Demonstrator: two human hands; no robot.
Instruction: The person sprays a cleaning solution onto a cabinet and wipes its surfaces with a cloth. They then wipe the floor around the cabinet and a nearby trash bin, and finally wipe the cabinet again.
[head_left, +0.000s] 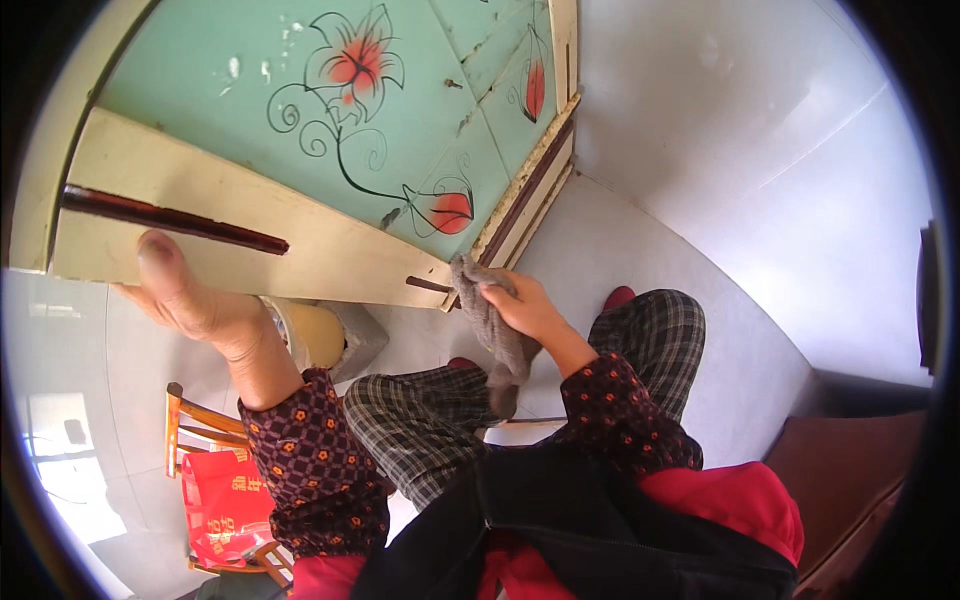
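Before me stands a pale green glass panel (247, 142) with printed red flowers, set in a cream frame (247, 180) with dark red strips. At the lower left, my left hand (191, 296) grips the frame's edge, thumb on its face and fingers partly hidden behind it. A grey-brown cloth (487, 322) is bunched in my right hand (529, 307). Its upper end touches the frame's near corner, by a short dark strip, and the rest hangs down between my knees. Dark stains mark the glass and the frame's right side.
Below the frame, a yellowish bucket (315, 334) stands beside a grey block-like object (364, 341). At lower left, a red bag (225, 502) with writing rests on a wooden chair (202, 416). A brown piece of furniture (847, 480) sits at right, near a pale wall (735, 97).
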